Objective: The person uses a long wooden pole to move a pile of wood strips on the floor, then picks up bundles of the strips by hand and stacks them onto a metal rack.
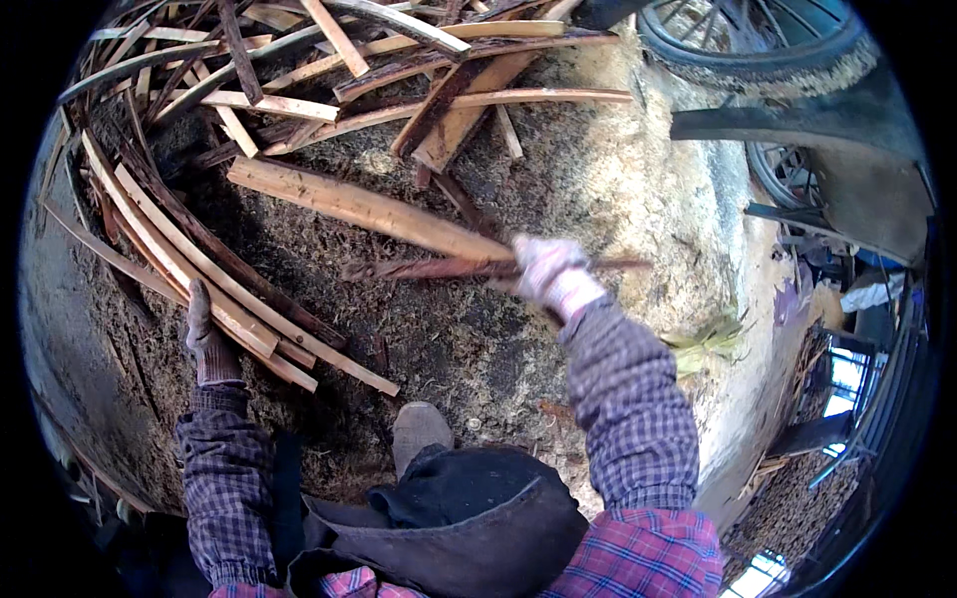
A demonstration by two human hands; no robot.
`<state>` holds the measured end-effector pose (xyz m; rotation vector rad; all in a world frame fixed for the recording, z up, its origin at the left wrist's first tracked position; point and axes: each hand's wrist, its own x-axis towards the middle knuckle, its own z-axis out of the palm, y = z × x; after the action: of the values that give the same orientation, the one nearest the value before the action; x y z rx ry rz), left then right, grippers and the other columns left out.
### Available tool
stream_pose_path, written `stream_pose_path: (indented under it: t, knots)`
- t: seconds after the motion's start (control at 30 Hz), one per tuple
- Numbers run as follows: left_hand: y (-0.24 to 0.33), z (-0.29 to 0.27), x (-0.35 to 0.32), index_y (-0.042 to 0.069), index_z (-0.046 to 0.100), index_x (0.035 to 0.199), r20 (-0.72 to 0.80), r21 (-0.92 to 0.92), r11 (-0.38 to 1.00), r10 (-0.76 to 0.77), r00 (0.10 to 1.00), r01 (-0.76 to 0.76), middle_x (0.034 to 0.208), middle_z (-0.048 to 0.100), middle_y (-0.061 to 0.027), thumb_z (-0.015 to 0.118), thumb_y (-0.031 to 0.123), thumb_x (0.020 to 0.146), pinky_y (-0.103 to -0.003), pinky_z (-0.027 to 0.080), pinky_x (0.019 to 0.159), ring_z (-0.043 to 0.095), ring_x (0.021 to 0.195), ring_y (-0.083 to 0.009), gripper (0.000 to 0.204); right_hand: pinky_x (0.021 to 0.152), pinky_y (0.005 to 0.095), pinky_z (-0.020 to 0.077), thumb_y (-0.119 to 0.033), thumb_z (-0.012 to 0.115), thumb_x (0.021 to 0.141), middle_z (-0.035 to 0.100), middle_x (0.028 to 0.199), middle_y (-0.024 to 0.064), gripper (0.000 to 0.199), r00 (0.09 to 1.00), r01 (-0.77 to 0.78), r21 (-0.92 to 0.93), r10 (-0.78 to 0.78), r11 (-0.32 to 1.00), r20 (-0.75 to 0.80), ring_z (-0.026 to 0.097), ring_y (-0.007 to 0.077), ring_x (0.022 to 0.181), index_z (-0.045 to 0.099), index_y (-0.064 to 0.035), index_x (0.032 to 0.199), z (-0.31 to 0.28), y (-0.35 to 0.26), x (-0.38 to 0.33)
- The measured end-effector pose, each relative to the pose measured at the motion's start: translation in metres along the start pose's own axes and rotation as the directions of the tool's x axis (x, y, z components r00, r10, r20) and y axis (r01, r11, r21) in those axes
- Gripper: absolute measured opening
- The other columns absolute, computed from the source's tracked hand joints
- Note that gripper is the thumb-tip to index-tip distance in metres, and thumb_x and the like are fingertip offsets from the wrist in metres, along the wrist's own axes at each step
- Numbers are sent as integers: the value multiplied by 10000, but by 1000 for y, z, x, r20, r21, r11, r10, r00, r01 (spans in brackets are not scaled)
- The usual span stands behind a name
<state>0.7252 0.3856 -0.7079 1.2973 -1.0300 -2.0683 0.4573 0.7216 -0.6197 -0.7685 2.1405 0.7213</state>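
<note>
My left hand [206,337], in a soiled glove, grips a bundle of long pale wood strips [239,303] near their lower end. Its thumb lies along the side of the strips, and its other fingers are hidden beneath them. Ahead and to the right, my right hand [554,271] wears a whitish glove and is closed around the end of a broad wood slab [369,212]. A dark reddish strip [429,269] crosses at the same hand; motion blur hides whether it is held too.
A loose heap of wood strips and bark-edged slabs [399,50] covers the far left. Sawdust [618,179] coats the ground. A spoked wheel [758,50] stands at the far right. My shoe [421,436] is below centre.
</note>
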Motion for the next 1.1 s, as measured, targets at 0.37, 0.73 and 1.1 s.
stream_pose_path:
  t: [0.37, 0.73, 1.1]
  knots:
    - [0, 6, -3, 5, 494, 1198, 40, -75, 997, -3, 999, 6, 1053, 582, -93, 684, 398, 767, -332, 471, 848, 579, 909, -204, 613, 729, 396, 495, -453, 681, 705, 639, 906, 107, 554, 928, -354, 460, 244, 814, 282, 637, 246, 828, 516, -118, 1114, 152, -44, -167]
    - [-2, 2, 10, 4, 483, 1232, -89, -87, 996, -43, 995, 35, 1117, 569, -118, 659, 307, 810, -298, 493, 836, 593, 939, -198, 549, 814, 318, 475, -158, 697, 706, 611, 977, 89, 487, 958, 125, 977, 278, -174, -73, 600, 213, 875, 501, -28, 1132, 190, -50, -216]
    - [12, 16, -17, 20, 532, 1134, 38, -147, 989, -28, 999, 34, 972, 606, -78, 753, 291, 716, -318, 517, 764, 611, 831, -186, 545, 816, 371, 489, -145, 598, 803, 620, 901, 87, 199, 505, 791, 609, 619, -53, -602, 592, 188, 838, 614, -17, 954, 21, 24, -146]
